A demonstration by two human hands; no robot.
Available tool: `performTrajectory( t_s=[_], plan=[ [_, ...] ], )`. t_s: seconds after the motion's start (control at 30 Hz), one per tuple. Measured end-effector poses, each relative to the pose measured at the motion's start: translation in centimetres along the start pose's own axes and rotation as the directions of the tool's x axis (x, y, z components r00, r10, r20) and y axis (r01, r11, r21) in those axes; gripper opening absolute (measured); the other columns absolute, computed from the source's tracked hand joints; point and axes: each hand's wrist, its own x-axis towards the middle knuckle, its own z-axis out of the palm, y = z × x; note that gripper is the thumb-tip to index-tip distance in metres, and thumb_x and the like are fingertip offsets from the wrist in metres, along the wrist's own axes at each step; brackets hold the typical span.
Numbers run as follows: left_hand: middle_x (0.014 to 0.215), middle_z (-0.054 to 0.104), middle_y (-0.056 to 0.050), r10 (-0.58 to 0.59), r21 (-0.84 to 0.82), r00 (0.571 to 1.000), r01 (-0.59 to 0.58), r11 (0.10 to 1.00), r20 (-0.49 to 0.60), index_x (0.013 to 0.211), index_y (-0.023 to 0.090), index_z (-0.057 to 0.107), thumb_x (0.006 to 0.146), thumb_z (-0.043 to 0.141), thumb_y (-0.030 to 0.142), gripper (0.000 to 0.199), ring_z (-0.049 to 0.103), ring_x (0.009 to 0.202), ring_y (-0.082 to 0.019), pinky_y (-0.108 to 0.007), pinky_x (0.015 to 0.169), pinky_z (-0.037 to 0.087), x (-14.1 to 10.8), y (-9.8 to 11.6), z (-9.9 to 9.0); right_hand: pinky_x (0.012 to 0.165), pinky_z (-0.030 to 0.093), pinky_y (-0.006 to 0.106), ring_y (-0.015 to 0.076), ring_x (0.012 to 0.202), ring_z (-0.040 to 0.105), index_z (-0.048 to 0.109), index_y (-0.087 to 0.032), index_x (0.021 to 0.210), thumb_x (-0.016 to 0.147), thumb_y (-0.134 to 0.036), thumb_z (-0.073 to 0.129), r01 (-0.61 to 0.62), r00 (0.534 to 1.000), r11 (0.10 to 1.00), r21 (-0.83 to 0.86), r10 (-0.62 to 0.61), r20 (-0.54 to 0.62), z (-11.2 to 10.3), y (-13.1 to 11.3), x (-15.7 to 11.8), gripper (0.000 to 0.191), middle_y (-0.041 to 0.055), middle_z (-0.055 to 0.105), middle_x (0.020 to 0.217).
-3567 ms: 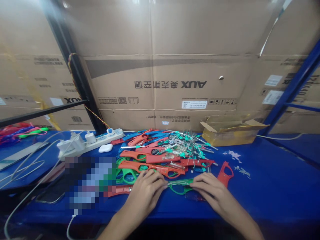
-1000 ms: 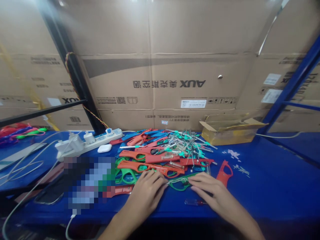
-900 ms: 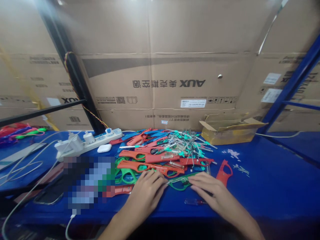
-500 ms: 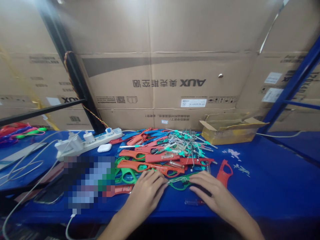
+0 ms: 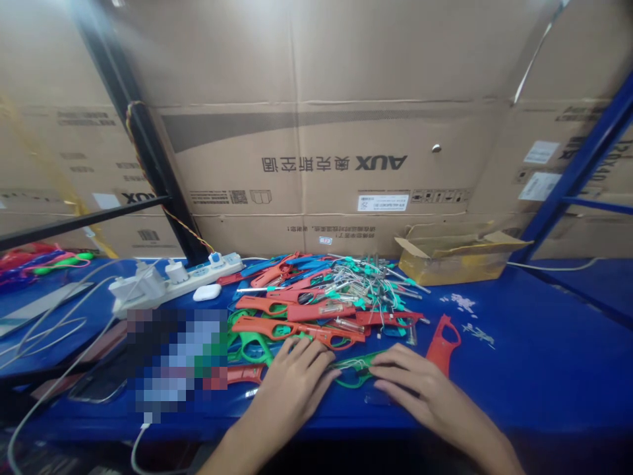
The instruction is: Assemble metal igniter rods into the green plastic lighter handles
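Note:
A green plastic lighter casing [image 5: 357, 377] with a trigger loop lies between my hands, with thin white wires running along it. My left hand [image 5: 300, 375] grips its left end, thumb and fingers close together. At the other end my right hand [image 5: 413, 379] pinches the casing between thumb and fingers, which hide part of it. A small transparent piece [image 5: 377, 398] rests on the table below my right fingers. Just beyond my hands lie an orange lighter casing [image 5: 301, 330] and a pile of red, blue and green ones.
White wires with teal parts [image 5: 368, 284] are heaped at the back. A red casing [image 5: 444, 346] lies right of my right hand. An open cardboard box [image 5: 459, 260], a white power strip [image 5: 182, 284], a white earbud case [image 5: 206, 293] and small pale bits [image 5: 462, 303] surround the pile.
The green casing and both hands have shifted slightly toward me and left. My left thumb is extended further along the casing. A small silvery piece now shows beside my left wrist.

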Motion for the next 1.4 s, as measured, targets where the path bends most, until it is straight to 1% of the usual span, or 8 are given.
performTrajectory(
  t_s=[0.17, 0.4, 0.53, 0.73, 0.87, 1.0, 1.2, 1.4],
  plan=[
    [0.095, 0.069, -0.001, 0.025, 0.016, 0.998, -0.026, 1.0, 0.058, 0.1, 0.022, 0.066, 0.109, 0.049, 0.03, 0.021, 0.064, 0.09, -0.022, -0.039, 0.089, 0.042, 0.2, -0.2, 0.1, 0.098, 0.054, 0.034, 0.0193, 0.11, 0.065, 0.066, -0.025, 0.128, 0.105, -0.025, 0.056, -0.007, 0.998, 1.0, 0.001, 0.007, -0.065, 0.3, 0.4, -0.1, 0.025, 0.0045, 0.073, 0.117],
    [0.09, 0.071, -0.002, 0.08, 0.106, 0.985, -0.097, 0.99, 0.154, 0.097, 0.02, 0.067, 0.105, 0.054, 0.021, 0.015, 0.066, 0.079, -0.021, -0.035, 0.082, 0.041, 2.0, 0.4, 0.2, 0.091, 0.056, 0.028, 0.017, 0.104, 0.066, 0.07, -0.023, 0.118, 0.105, -0.019, 0.053, 0.012, 1.0, 0.997, 0.08, -0.01, -0.024, -0.2, 0.2, 0.3, 0.021, 0.0051, 0.071, 0.112],
    [0.087, 0.07, -0.002, 0.116, 0.16, 0.982, -0.14, 0.977, 0.147, 0.1, 0.019, 0.065, 0.104, 0.05, 0.016, 0.015, 0.065, 0.076, -0.021, -0.037, 0.083, 0.041, 2.3, 0.9, -0.1, 0.091, 0.056, 0.028, 0.0173, 0.104, 0.067, 0.069, -0.023, 0.117, 0.105, -0.02, 0.053, 0.015, 1.0, 0.997, 0.082, -0.014, -0.017, -0.2, 0.1, 0.3, 0.02, 0.005, 0.071, 0.111],
    [0.082, 0.071, -0.003, 0.164, 0.24, 0.981, -0.186, 0.953, 0.107, 0.111, 0.015, 0.063, 0.102, 0.047, 0.01, 0.019, 0.065, 0.073, -0.021, -0.04, 0.095, 0.039, 2.0, 1.3, 0.3, 0.091, 0.056, 0.03, 0.0188, 0.103, 0.067, 0.069, -0.023, 0.115, 0.106, -0.023, 0.052, 0.015, 1.0, 0.996, 0.088, -0.013, -0.018, -0.1, 0.2, 0.3, 0.019, 0.0059, 0.071, 0.11],
    [0.077, 0.071, -0.001, 0.186, 0.21, 0.98, -0.195, 0.958, 0.064, 0.11, 0.015, 0.064, 0.104, 0.045, 0.011, 0.02, 0.065, 0.071, -0.02, -0.038, 0.091, 0.041, 2.0, 1.0, 0.5, 0.092, 0.054, 0.029, 0.0182, 0.104, 0.066, 0.069, -0.023, 0.115, 0.106, -0.023, 0.052, 0.004, 1.0, 0.995, 0.097, -0.003, -0.004, -0.2, 0.2, 0.4, 0.019, 0.0055, 0.071, 0.11],
    [0.08, 0.071, -0.001, 0.162, 0.114, 0.986, -0.165, 0.98, 0.033, 0.104, 0.018, 0.065, 0.108, 0.046, 0.024, 0.02, 0.065, 0.073, -0.02, -0.036, 0.086, 0.042, 2.2, 1.0, 0.3, 0.091, 0.054, 0.029, 0.0179, 0.103, 0.066, 0.069, -0.023, 0.115, 0.106, -0.023, 0.052, -0.004, 1.0, 0.995, 0.1, 0.004, -0.005, -0.2, 0.2, 0.3, 0.019, 0.005, 0.07, 0.11],
    [0.086, 0.071, -0.001, 0.124, 0.104, 0.99, -0.13, 0.986, 0.065, 0.103, 0.019, 0.068, 0.105, 0.054, 0.023, 0.015, 0.067, 0.081, -0.022, -0.037, 0.084, 0.043, 2.5, 1.1, 0.6, 0.091, 0.055, 0.03, 0.0187, 0.103, 0.066, 0.069, -0.023, 0.115, 0.107, -0.024, 0.051, -0.011, 1.0, 0.995, 0.096, 0.011, -0.002, -0.2, 0.2, 0.3, 0.02, 0.0059, 0.07, 0.109],
    [0.087, 0.071, 0.0, 0.091, 0.045, 0.993, -0.094, 0.995, 0.08, 0.101, 0.021, 0.069, 0.105, 0.056, 0.024, 0.014, 0.066, 0.081, -0.02, -0.035, 0.08, 0.042, 2.6, 0.8, 0.6, 0.093, 0.055, 0.031, 0.019, 0.104, 0.066, 0.069, -0.024, 0.115, 0.107, -0.026, 0.052, -0.022, 1.0, 0.996, 0.083, 0.02, 0.016, -0.2, 0.0, 0.4, 0.019, 0.0054, 0.071, 0.11]
  ],
)
